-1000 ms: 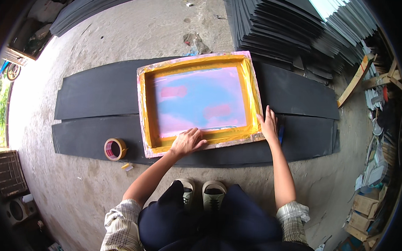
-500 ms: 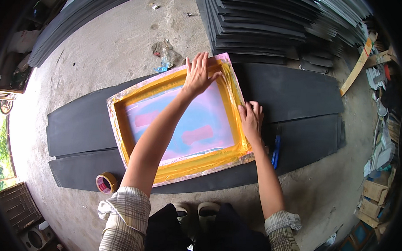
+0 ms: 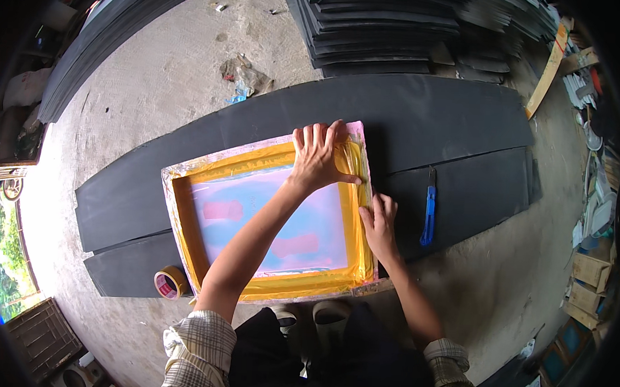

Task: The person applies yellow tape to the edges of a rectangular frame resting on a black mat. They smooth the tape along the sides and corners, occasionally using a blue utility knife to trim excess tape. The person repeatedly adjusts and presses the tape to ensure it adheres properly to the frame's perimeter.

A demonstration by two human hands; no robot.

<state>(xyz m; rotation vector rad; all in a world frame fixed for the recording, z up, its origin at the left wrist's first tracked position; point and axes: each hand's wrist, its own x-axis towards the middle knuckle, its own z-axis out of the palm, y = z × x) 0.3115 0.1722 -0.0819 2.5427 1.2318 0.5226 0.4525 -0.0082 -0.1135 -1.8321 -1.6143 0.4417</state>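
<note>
A screen printing frame (image 3: 228, 164), its sides wrapped in yellow tape and its mesh stained pink and blue, lies slanted across black foam sheets (image 3: 136, 207). Over its far side, near the far right corner, my left hand (image 3: 315, 159) hooks its fingers, the thumb stretched toward the right side. My right hand (image 3: 380, 228) grips the outer right side of the frame, with some fingertips hidden. A blue utility knife (image 3: 429, 216), blade out, rests on the foam to the right of that hand. Beside the near left corner sits a roll of yellow tape (image 3: 178, 276).
Thick stacks of black sheets (image 3: 372, 30) rise at the far side, with another stack (image 3: 116, 40) far left. A crumpled plastic scrap (image 3: 242, 80) lies on the concrete floor (image 3: 170, 70). Wooden strips (image 3: 547, 72) and boxes (image 3: 590, 271) line the right. My shoes (image 3: 329, 312) are close to the frame's near side.
Both hands and the frame have come nearer to me, the frame's near edge now reaching my shoes. My left thumb has spread toward the right side. The knife now shows whole.
</note>
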